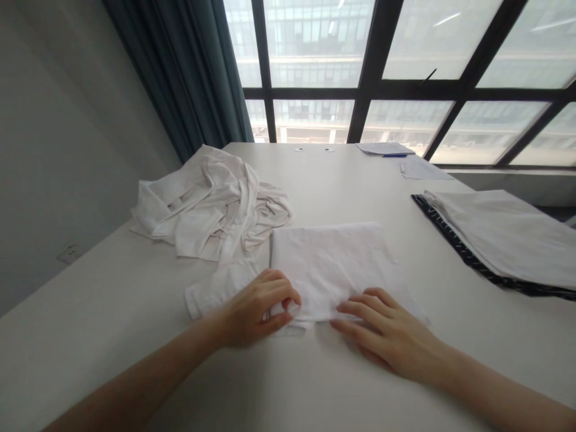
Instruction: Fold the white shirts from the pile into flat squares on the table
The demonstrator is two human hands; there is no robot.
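Note:
A folded white cloth (330,261) lies flat in front of me, roughly rectangular, with soft creases across its top. At its near left corner, my left hand (261,305) is closed in a pinch on the fabric edge. My right hand (387,333) rests along the near edge with fingers stretched out, the fingertips on the cloth and the thumb just below the edge. A small flap of lower layer shows under the near left edge. Touching the folded cloth on the left is a rumpled heap of white garments (211,204), its loose end reaching behind my left wrist.
A stack of folded white fabric (508,234) lies on a black patterned cloth (468,258) at the right. Papers (382,147) and a blue pen (395,155) are at the far right of the white table (324,186). A wall (67,156) borders the left side.

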